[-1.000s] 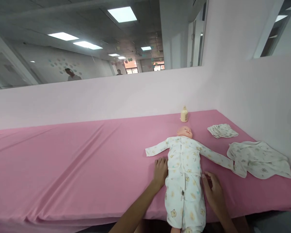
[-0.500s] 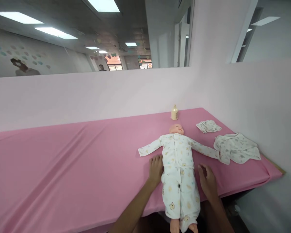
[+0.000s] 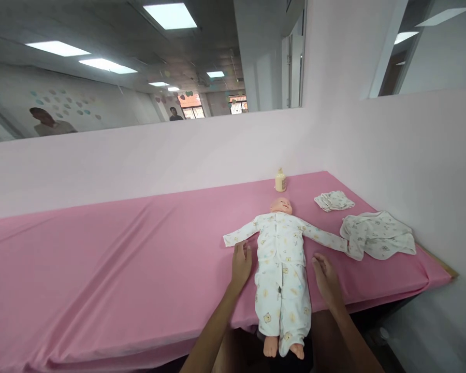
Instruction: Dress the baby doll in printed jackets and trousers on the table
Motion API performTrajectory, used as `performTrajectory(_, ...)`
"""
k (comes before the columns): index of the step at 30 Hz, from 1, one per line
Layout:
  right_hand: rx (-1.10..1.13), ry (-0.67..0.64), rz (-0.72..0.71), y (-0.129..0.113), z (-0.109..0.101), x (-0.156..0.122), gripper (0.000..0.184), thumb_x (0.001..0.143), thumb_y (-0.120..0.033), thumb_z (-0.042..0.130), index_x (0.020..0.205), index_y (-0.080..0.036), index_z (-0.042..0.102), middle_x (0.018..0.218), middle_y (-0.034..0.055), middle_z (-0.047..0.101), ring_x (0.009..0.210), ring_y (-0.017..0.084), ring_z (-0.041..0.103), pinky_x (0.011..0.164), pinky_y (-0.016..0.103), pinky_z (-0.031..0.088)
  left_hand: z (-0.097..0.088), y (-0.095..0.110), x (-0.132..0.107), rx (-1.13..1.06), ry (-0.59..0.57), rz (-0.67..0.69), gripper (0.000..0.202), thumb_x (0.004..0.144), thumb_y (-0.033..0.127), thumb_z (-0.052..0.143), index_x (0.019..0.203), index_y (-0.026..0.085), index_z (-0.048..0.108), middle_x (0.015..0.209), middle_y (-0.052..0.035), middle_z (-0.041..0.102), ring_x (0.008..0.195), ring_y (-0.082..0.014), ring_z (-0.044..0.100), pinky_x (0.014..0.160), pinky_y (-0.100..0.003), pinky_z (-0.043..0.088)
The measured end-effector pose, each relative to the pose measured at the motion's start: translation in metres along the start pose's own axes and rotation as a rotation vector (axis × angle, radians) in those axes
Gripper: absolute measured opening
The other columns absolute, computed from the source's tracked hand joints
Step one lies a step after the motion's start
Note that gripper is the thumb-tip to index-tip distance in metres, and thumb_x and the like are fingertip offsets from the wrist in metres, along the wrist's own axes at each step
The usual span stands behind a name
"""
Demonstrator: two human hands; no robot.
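At the left, a person (image 3: 50,123) is appearing in the glass (image 3: 112,98) above, and a pink sheet (image 3: 101,274) is lying in some creases below it. Next, the left hand (image 3: 241,265) is resting near the doll's side, its fingers bending loosely and grasping nothing; whether the fingertips are touching the sleeve (image 3: 238,235) above them, I cannot tell. The doll (image 3: 281,280) is lying face up in the middle of the right half, its feet (image 3: 271,346) sticking out past the front edge. Behind its head, a bottle (image 3: 280,182) is standing near the wall. Just beside the doll, the right hand (image 3: 326,280) is staying apart from it, fingers slightly curling, released. Farther right, a folded cloth (image 3: 334,200) and a crumpled cloth (image 3: 380,235) are lying on the sheet.
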State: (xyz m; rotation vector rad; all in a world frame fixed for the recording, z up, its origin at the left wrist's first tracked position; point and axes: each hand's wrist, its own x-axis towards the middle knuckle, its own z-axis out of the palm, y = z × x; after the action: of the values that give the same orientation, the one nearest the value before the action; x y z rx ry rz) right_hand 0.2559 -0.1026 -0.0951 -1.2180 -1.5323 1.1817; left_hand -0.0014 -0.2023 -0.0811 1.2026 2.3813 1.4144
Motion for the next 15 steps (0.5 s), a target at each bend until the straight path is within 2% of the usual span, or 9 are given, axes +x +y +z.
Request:
performTrajectory(2, -0.027, 0.001, -0.076, -0.019, 0.003, 0.008, 0.047, 0.087, -0.052, 0.047, 0.113, -0.017, 0.062, 0.118, 0.0115, 0.066, 0.11, 0.026, 0.061, 0.092, 0.038, 0.05, -0.001, 0.012, 0.002, -0.076, 0.026, 0.012, 0.039, 0.095, 0.043, 0.041, 0.119, 0.016, 0.055, 0.119, -0.0129, 0.059, 0.106, -0.0234, 0.058, 0.089, -0.04, 0.049)
performTrajectory(4, -0.088, -0.041, -0.191, -0.046, 0.014, 0.021, 0.041, 0.088, -0.051, 0.046, 0.104, -0.017, 0.065, 0.109, 0.0098, 0.068, 0.102, 0.024, 0.062, 0.087, 0.036, 0.049, 0.002, 0.029, 0.007, -0.103, -0.001, 0.048, 0.038, 0.094, 0.045, 0.043, 0.115, 0.017, 0.058, 0.116, -0.0112, 0.06, 0.105, -0.022, 0.058, 0.089, -0.037, 0.048)
performTrajectory(6, -0.205, -0.124, -0.309, -0.076, 0.032, 0.04, 0.037, 0.092, -0.046, 0.042, 0.096, -0.017, 0.065, 0.099, 0.0083, 0.068, 0.093, 0.022, 0.062, 0.083, 0.033, 0.048, 0.008, 0.049, 0.015, -0.087, -0.039, 0.095, 0.036, 0.094, 0.044, 0.044, 0.113, 0.018, 0.059, 0.114, -0.0104, 0.06, 0.102, -0.0208, 0.058, 0.088, -0.036, 0.048)
performTrajectory(8, -0.397, -0.171, -0.381, -0.104, 0.056, 0.061, 0.029, 0.093, -0.036, 0.042, 0.096, -0.016, 0.064, 0.102, 0.0087, 0.067, 0.095, 0.021, 0.06, 0.085, 0.031, 0.045, 0.017, 0.068, 0.025, -0.045, -0.065, 0.148, 0.033, 0.093, 0.038, 0.045, 0.115, 0.017, 0.058, 0.116, -0.0112, 0.059, 0.099, -0.02, 0.058, 0.087, -0.035, 0.048)
performTrajectory(12, -0.798, -0.227, -0.342, -0.135, 0.101, 0.098, 0.03, 0.092, -0.025, 0.045, 0.112, -0.009, 0.061, 0.121, 0.0179, 0.06, 0.108, 0.025, 0.058, 0.082, 0.031, 0.046, 0.033, 0.091, 0.047, 0.108, -0.124, 0.232, 0.03, 0.086, 0.015, 0.042, 0.113, 0.015, 0.057, 0.115, -0.0125, 0.059, 0.106, -0.022, 0.055, 0.092, -0.037, 0.045)
performTrajectory(15, -0.898, -0.253, -0.339, -0.14, 0.115, 0.116, 0.029, 0.091, -0.015, 0.044, 0.111, -0.006, 0.062, 0.118, 0.022, 0.061, 0.106, 0.027, 0.06, 0.08, 0.033, 0.046, 0.038, 0.095, 0.06, 0.201, -0.214, 0.159, 0.034, 0.083, 0.01, 0.042, 0.114, 0.015, 0.054, 0.111, -0.0114, 0.062, 0.106, -0.0234, 0.056, 0.09, -0.037, 0.044)
